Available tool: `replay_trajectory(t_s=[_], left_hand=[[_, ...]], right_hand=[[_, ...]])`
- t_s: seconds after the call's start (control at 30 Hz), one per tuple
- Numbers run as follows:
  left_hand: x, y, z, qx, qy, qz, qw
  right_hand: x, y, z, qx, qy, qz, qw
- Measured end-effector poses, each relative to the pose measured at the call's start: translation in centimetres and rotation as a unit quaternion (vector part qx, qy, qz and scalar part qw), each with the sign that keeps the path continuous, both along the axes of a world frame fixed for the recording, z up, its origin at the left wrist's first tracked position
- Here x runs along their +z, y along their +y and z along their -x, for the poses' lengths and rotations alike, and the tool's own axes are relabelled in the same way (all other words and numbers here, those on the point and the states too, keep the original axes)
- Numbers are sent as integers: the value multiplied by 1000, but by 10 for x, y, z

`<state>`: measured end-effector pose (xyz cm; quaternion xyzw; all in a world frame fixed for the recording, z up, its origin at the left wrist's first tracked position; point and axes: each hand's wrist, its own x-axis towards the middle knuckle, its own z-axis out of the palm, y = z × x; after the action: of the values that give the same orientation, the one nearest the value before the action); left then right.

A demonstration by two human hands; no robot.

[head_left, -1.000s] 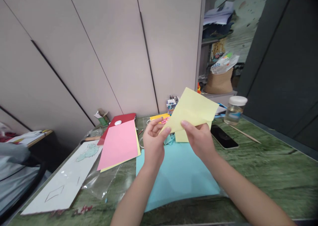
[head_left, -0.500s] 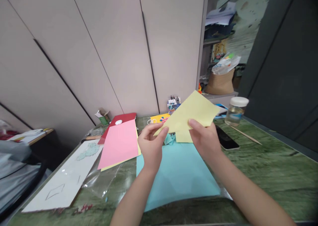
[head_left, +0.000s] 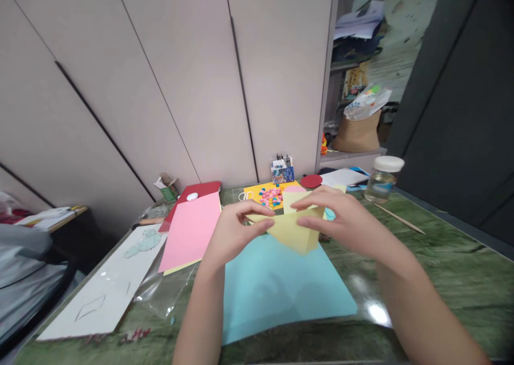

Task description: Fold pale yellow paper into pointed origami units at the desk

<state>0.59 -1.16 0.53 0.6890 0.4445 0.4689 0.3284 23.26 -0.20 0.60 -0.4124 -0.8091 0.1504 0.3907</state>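
Note:
A piece of yellow paper (head_left: 299,234) is held up over the blue sheet (head_left: 281,290), with a fold or bend along it. My left hand (head_left: 241,228) pinches its left end between thumb and fingers. On the right side, my right hand (head_left: 333,212) grips the paper's upper edge, thumb toward me and fingers behind. Another yellow portion (head_left: 293,198) shows behind the hands; whether it belongs to the same piece I cannot tell. Below the paper, the blue sheet lies on the green table.
To the left lie a pink sheet (head_left: 193,226) and white paper with drawings (head_left: 100,284). Farther back, small pink and blue pieces (head_left: 271,196) rest on an orange sheet (head_left: 252,188). A lidded jar (head_left: 381,180) and a wooden stick (head_left: 399,219) are at the right.
The yellow paper has tipped down and is now bent, its near part hanging toward the blue sheet. My right hand has turned over to grip it from above.

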Motion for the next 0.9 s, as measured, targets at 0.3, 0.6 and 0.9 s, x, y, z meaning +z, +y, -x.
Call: replay_trajectory(t_s=[0.3, 0.6, 0.9], left_hand=[[-8, 8, -7, 21, -197, -31, 980], [-12, 10, -19, 56, -367, -65, 926], [-15, 2, -19, 91, -352, -93, 927]], right_hand=[[0, -4, 6, 21, 55, 26, 998], [5, -9, 8, 22, 89, 49, 995], [7, -9, 8, 43, 100, 68, 992]])
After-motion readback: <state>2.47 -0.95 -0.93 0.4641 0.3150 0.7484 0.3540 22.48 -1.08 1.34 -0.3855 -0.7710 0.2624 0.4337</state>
